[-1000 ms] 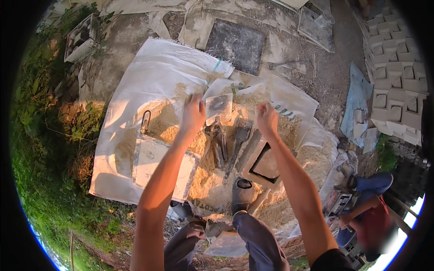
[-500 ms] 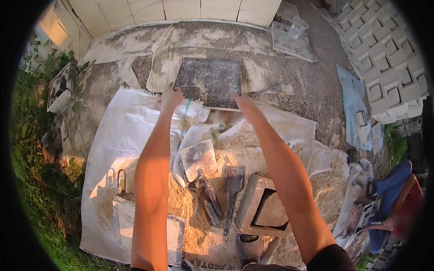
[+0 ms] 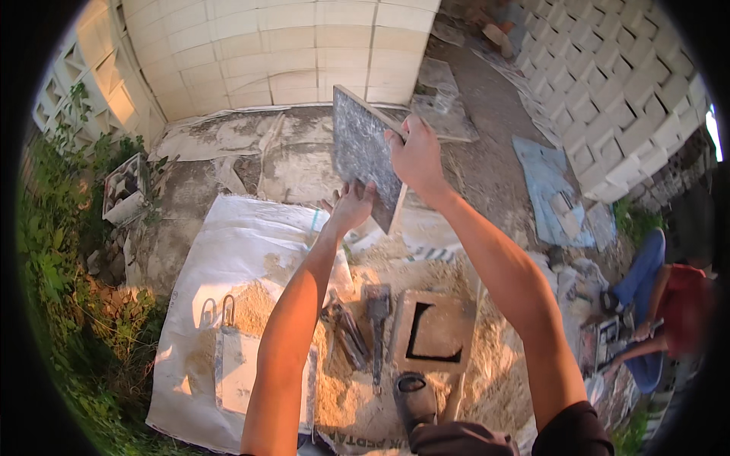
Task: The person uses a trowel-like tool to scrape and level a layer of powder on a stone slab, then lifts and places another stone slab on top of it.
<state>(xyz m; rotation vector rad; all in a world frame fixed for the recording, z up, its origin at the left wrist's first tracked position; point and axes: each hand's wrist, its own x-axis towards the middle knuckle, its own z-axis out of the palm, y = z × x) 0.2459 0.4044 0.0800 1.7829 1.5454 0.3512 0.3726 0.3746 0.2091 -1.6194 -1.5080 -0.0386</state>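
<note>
A square board (image 3: 363, 144) with a dark, scuffed face is held up, tilted steeply, above the ground sheet. My right hand (image 3: 418, 156) grips its right edge, with the thumb on the dark face. Along the lower edge, my left hand (image 3: 353, 207) holds the board with its fingertips against the face; part of that hand's grip is hidden. Below my arms lie a flat dark brush-like tool (image 3: 377, 304), a trowel-like tool (image 3: 348, 338) partly behind my left forearm, and a grey block mould (image 3: 433, 330) with a recessed square.
White sacking (image 3: 228, 251) strewn with sand covers the ground. A pale plate with a wire handle (image 3: 236, 365) lies left. Stacked patterned blocks (image 3: 601, 91) rise at right, near a blue sheet (image 3: 544, 182). Another person (image 3: 677, 319) crouches at far right. A pale wall (image 3: 281, 53) stands ahead.
The board has come up off the ground and turned from flat to steeply tilted. My right hand has risen with it, and my left hand has shifted right to its lower edge.
</note>
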